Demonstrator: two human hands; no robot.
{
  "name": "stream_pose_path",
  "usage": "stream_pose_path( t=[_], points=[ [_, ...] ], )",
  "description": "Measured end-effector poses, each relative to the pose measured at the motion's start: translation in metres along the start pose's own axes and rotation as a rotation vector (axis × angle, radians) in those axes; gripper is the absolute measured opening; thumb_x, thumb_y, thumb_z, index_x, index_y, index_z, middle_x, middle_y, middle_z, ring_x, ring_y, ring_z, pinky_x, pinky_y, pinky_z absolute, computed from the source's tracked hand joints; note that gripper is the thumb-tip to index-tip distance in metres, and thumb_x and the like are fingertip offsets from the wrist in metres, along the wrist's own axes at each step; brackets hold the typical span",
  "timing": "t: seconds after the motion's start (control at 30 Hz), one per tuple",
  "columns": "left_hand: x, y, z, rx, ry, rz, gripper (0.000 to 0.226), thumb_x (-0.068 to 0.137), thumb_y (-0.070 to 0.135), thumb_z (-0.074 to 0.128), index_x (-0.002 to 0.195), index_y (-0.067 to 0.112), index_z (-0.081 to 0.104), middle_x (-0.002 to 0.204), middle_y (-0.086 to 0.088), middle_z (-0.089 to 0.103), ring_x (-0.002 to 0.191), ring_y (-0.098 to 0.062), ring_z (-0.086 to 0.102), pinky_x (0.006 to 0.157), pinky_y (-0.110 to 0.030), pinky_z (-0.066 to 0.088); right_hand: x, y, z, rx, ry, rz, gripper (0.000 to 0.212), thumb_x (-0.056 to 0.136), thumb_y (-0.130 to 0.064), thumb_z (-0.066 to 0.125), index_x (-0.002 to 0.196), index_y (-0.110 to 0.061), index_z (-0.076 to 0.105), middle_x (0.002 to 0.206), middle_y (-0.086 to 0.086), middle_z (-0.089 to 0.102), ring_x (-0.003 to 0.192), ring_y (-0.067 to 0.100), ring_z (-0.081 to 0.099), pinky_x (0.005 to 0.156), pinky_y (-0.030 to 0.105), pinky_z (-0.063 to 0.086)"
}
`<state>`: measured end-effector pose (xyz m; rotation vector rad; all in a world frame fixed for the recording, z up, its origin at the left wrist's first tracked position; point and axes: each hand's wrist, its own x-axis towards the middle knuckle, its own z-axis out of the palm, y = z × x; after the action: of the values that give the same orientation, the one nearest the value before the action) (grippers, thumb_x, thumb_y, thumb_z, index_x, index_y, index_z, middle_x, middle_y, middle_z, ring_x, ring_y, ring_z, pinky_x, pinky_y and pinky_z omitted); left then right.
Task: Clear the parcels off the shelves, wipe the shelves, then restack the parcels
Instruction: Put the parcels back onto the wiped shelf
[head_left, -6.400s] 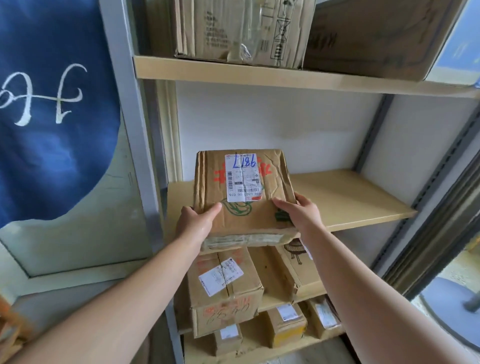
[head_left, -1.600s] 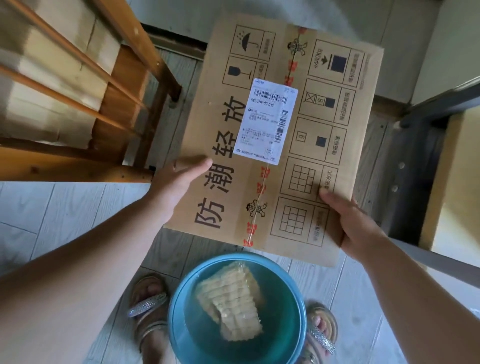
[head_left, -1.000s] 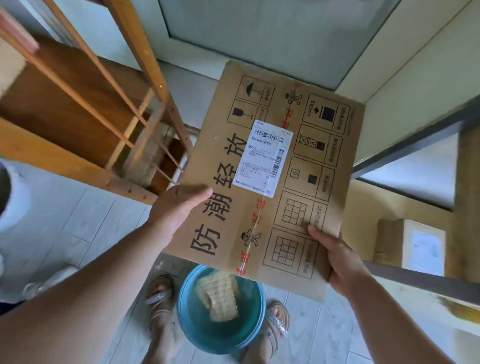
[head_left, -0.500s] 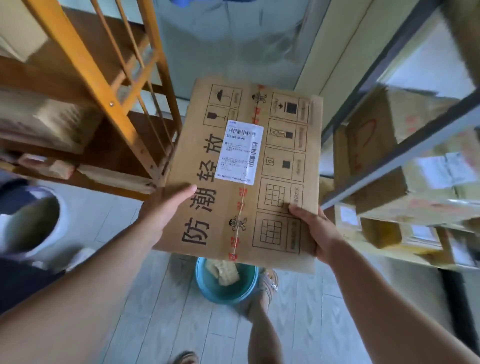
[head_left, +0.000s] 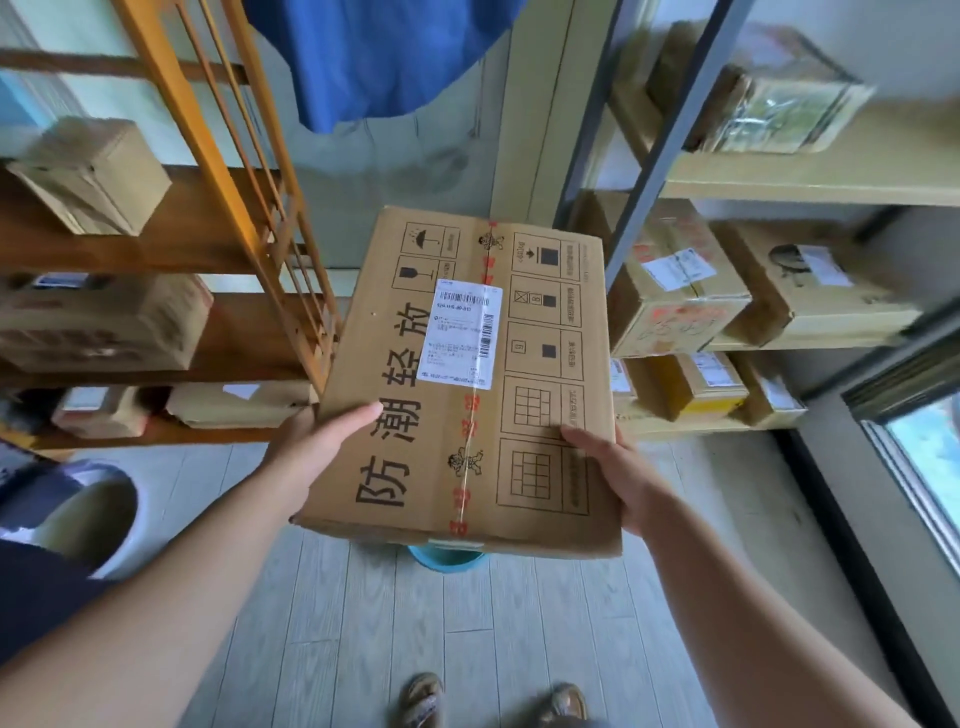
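— Grey plank floor (head_left: 467, 639), a wooden rack (head_left: 218, 156) on the left and a metal shelf unit (head_left: 831, 176) on the right, both with parcels on them. Where is the box we talk about?

— The box (head_left: 467, 374) is in the air between the two racks, touching neither. It is wide and flat, held level in front of the body. A white label (head_left: 460, 335) sits on its top face, and a red tape line runs down the middle.

— How do the hands take it?

— The left hand (head_left: 317, 447) holds the left edge, thumb lying on top, the other fingers hidden under the box. The right hand (head_left: 618, 473) holds the right edge near the corner in the same way.

— Will it be hard to handle?

— I think not very. The cardboard looks stiff and does not sag, so I judge it rather light. The printed glass and umbrella signs suggest something fragile inside. Better to support it from below at both sides, and put it down flat.

— Anything under it?

— A blue basin (head_left: 447, 558), mostly hidden.
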<state>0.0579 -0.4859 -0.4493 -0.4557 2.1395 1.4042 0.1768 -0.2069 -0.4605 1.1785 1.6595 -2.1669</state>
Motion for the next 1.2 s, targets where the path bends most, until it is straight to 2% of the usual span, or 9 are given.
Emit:
stream_pose_path(
  t=[0.1,0.23,0.4,0.57,0.73,0.83,0.97,1.07,1.2],
  points=[
    [-0.018,0.004,0.014,0.012,-0.027,0.034,0.076,0.053,0.065,0.077,0.115,0.024,0.059,0.107,-0.003,0.067,0.101,-0.029,0.060,0.094,-0.047,0.047,-0.025,0.004,-0.022,0.029,0.034,-0.010,0.048,0.081,-0.025,0.069,0.125,-0.027,0.048,0.107,0.013,0.066,0.092,0.029,0.065,0.076,0.046,0.056],
    [-0.047,0.007,0.042,0.049,-0.085,0.083,0.093,0.042,0.071,0.078,0.121,0.025,0.057,0.114,-0.003,0.065,0.107,-0.029,0.058,0.098,-0.049,0.044,-0.061,0.012,-0.059,0.052,0.079,-0.040,0.047,0.082,-0.026,0.069,0.123,-0.028,0.045,0.110,0.013,0.063,0.096,0.030,0.064,0.075,0.047,0.056],
    [-0.085,0.017,0.081,0.115,-0.230,0.128,0.107,0.027,0.073,0.080,0.119,0.024,0.052,0.109,-0.007,0.066,0.099,-0.032,0.062,0.088,-0.051,0.051,-0.104,0.031,-0.115,0.082,0.151,-0.046,0.044,0.081,-0.030,0.070,0.119,-0.031,0.047,0.114,0.013,0.063,0.104,0.033,0.063,0.085,0.054,0.053],
    [-0.120,0.033,0.125,0.190,-0.306,0.226,0.073,0.066,0.052,0.076,0.120,0.022,0.039,0.112,-0.009,0.060,0.100,-0.031,0.058,0.090,-0.048,0.049,-0.147,0.040,-0.161,0.138,0.223,-0.085,0.030,0.086,-0.027,0.065,0.110,-0.033,0.048,0.111,0.013,0.064,0.094,0.029,0.064,0.076,0.045,0.056],
    [-0.150,0.051,0.160,0.240,-0.418,0.299,0.107,0.036,0.070,0.076,0.124,0.021,0.041,0.106,-0.007,0.065,0.094,-0.030,0.064,0.086,-0.052,0.051,-0.180,0.035,-0.202,0.140,0.323,-0.103,0.053,0.082,-0.034,0.069,0.126,-0.030,0.041,0.113,0.012,0.064,0.097,0.031,0.065,0.071,0.044,0.057],
    [-0.164,0.062,0.182,0.222,-0.450,0.323,0.124,0.027,0.075,0.078,0.131,0.021,0.037,0.113,-0.009,0.063,0.098,-0.031,0.063,0.087,-0.053,0.051,-0.199,0.024,-0.228,0.120,0.369,-0.136,0.052,0.083,-0.034,0.067,0.127,-0.032,0.041,0.113,0.013,0.063,0.096,0.032,0.065,0.070,0.043,0.057],
    [-0.187,0.089,0.209,0.167,-0.488,0.359,0.130,0.033,0.066,0.083,0.140,0.015,0.029,0.122,-0.012,0.058,0.104,-0.032,0.060,0.091,-0.051,0.050,-0.219,0.004,-0.258,0.090,0.407,-0.190,0.051,0.082,-0.035,0.067,0.127,-0.033,0.042,0.111,0.013,0.064,0.095,0.032,0.065,0.073,0.043,0.056],
    [-0.199,0.110,0.225,0.137,-0.512,0.397,0.152,0.017,0.071,0.082,0.145,0.013,0.023,0.131,-0.012,0.053,0.112,-0.032,0.057,0.095,-0.051,0.047,-0.229,-0.010,-0.276,0.092,0.431,-0.228,0.048,0.084,-0.035,0.065,0.127,-0.034,0.044,0.109,0.012,0.065,0.093,0.030,0.066,0.071,0.041,0.057],
    [-0.213,0.132,0.248,0.104,-0.526,0.445,0.149,0.020,0.069,0.082,0.145,0.014,0.022,0.132,-0.012,0.053,0.111,-0.032,0.058,0.094,-0.051,0.048,-0.242,-0.027,-0.298,0.100,0.445,-0.289,0.045,0.084,-0.034,0.064,0.125,-0.034,0.046,0.108,0.012,0.065,0.095,0.032,0.066,0.077,0.045,0.057]
  ],
)
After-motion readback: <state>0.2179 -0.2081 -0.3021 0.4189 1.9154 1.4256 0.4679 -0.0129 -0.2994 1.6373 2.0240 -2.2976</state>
